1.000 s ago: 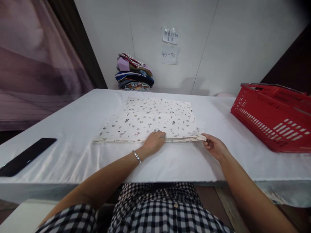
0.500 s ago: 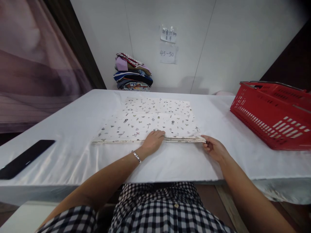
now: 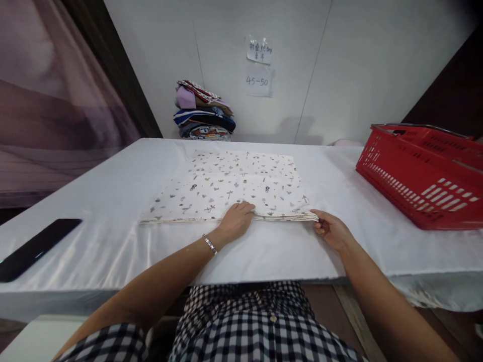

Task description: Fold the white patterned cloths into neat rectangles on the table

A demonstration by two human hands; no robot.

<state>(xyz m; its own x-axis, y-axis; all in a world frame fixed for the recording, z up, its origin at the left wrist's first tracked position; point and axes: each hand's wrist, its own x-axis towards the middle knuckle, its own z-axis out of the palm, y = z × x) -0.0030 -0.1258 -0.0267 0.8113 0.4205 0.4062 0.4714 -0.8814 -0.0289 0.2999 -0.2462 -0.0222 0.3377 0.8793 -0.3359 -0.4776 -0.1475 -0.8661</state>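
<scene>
A white tablecloth [image 3: 226,181] printed with small palms, flamingos and other figures lies folded in layers on the table. At the middle of its near edge, my left hand [image 3: 237,218] is closed on the fabric, fingers together and pointing right; its fingertips are partly hidden. My right hand [image 3: 330,229] pinches the stacked layers at the near right corner between thumb and fingers. Several layers show along this near edge.
The table [image 3: 113,186] has a shiny white cover. On the left lies a black phone-like slab [image 3: 37,246]. A red plastic basket [image 3: 426,176] stands at the right. Folded fabrics [image 3: 206,110] are piled at the back, below paper signs [image 3: 259,80] on the wall.
The view has shifted slightly. Both hands stay at the same places on the tablecloth, and its folds look unchanged.
</scene>
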